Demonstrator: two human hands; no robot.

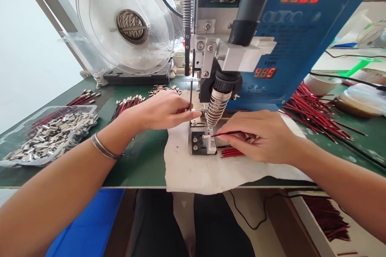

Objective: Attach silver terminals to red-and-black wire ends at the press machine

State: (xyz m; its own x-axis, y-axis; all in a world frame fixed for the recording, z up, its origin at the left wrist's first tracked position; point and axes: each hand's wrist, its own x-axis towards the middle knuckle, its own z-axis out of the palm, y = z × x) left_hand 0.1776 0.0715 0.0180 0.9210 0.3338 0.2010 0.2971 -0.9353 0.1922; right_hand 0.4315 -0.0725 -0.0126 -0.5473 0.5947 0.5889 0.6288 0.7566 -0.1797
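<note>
My right hand [256, 136] is closed in a pinch on a red-and-black wire [224, 133]. A small silvery connector [206, 136] sits at the wire's left end, over the black and metal fixture [200, 142] of the soldering machine [220, 102]. My left hand [164, 110] is closed beside the fixture, thumb and forefinger together near a thin dark rod [191, 93]. What its fingertips hold is too small to make out. Under my right hand, several red wires [232, 152] lie on a white cloth [193, 176].
A clear plastic tray [30, 163] of metal connectors stands at left. Wires with connectors [128, 104] lie behind my left arm, and a round clear fan hood [99, 16] stands beyond. Red wires [316, 112] are piled at right. The machine's blue housing [289, 48] rises behind.
</note>
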